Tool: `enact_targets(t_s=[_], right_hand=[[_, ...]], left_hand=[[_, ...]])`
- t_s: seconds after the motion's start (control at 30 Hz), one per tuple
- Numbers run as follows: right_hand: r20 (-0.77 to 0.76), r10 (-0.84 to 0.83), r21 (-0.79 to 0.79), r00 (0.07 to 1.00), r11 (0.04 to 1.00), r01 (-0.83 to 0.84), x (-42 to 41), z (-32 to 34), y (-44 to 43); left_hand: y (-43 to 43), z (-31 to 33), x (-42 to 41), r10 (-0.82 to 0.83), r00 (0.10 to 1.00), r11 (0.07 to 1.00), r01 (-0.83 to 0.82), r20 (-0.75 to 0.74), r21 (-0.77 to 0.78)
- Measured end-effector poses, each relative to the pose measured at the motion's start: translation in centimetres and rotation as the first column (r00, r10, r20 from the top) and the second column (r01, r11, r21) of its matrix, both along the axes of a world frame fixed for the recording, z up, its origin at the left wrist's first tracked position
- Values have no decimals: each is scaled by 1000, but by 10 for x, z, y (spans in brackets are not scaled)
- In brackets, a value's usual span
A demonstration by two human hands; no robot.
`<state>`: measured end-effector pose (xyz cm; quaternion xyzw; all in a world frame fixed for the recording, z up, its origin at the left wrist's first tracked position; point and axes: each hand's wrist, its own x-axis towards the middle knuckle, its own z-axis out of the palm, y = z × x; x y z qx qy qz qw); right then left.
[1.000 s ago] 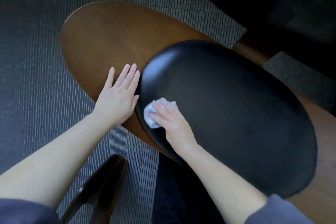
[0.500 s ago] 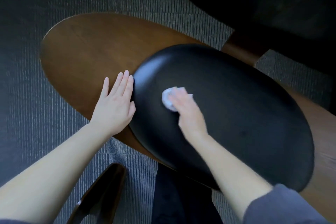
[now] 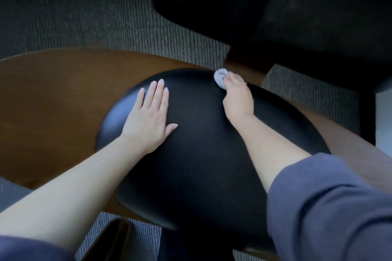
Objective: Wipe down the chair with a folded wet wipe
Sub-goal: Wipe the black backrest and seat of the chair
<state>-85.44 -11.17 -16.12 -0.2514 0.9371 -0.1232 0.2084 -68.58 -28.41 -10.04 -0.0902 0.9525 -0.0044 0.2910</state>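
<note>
The chair has a wide brown wooden shell [image 3: 53,95] and a black oval seat cushion [image 3: 201,154]. My right hand [image 3: 237,97] holds a small white folded wet wipe [image 3: 220,78] and presses it on the far edge of the cushion. My left hand [image 3: 150,116] lies flat on the cushion's left part, fingers straight and together. Both forearms reach in from below, with grey-blue sleeves pushed up.
The chair's black backrest [image 3: 275,12] rises at the upper right on a brown wooden support [image 3: 246,68]. Grey ribbed carpet [image 3: 84,25] surrounds the chair. A dark curved wooden piece [image 3: 112,239] shows at the bottom, left of centre.
My right hand has swept the wipe from the near left of the cushion to its far edge. My left hand has moved from the wooden shell onto the cushion.
</note>
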Motion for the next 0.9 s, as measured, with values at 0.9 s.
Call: enact_targets(t_s=[0.9], right_hand=[[61,170,-144,983,976,-160,112,37,129]], left_hand=[[28,-21,-52,-57,982,996,68,179,-56]])
